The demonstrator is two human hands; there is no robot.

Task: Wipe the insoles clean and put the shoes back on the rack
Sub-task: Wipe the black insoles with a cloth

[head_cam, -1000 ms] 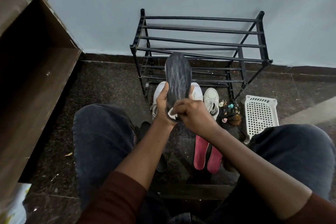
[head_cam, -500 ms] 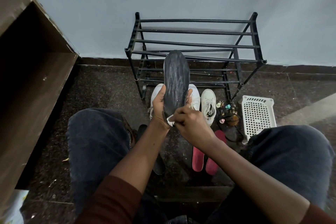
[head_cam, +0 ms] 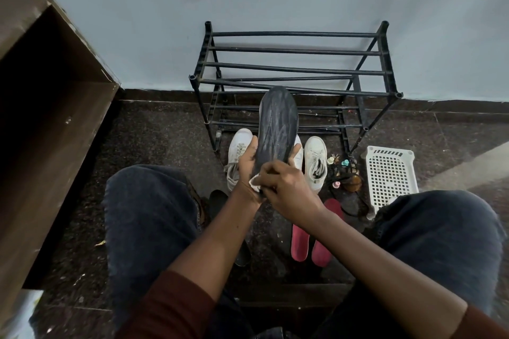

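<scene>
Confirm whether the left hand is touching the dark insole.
Touching. Head view: the left hand grips the dark insole low down, thumb on one edge, fingertips on the other.

Maroon sleeves [head_cam: 170, 308] pushed up forearms; dark denim jeans [head_cam: 148, 217].

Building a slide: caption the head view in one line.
Left hand holds a dark insole while right hand presses a white cloth to its heel.

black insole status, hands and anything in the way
Left hand grips black insole upright. Right hand holds white cloth against its heel end. White shoes and red insoles on floor before rack.
</scene>
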